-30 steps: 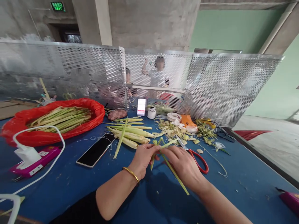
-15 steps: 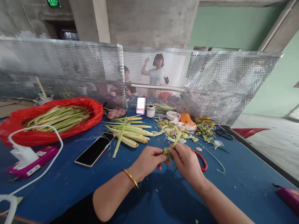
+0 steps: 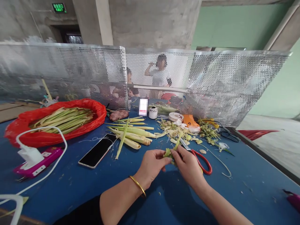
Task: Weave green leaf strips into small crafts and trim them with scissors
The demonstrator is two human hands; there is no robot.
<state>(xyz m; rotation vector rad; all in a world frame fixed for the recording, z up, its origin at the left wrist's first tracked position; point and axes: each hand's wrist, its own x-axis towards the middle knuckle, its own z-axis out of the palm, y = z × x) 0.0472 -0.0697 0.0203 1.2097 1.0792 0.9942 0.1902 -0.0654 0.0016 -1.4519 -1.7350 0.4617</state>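
Note:
My left hand [image 3: 152, 164], with a gold bangle on the wrist, and my right hand [image 3: 187, 165] meet over the blue table [image 3: 70, 187]. Both pinch a small folded green leaf strip [image 3: 168, 152] between their fingertips. One end of the strip sticks up toward the far side. Red-handled scissors [image 3: 199, 158] lie just right of my right hand. A bundle of pale green stalks [image 3: 131, 134] lies beyond my left hand.
A red bag [image 3: 98, 115] holds more stalks at the left. A black phone [image 3: 97, 150], a pink power strip [image 3: 38, 161] with a white charger, trimmings [image 3: 173, 129] and tape rolls lie about. A perforated metal screen [image 3: 211, 84] fences the far edge; people stand behind it.
A second ago a long green strip ran loose between my hands. It is now folded into a small bundle pinched between both hands, which have drawn close together.

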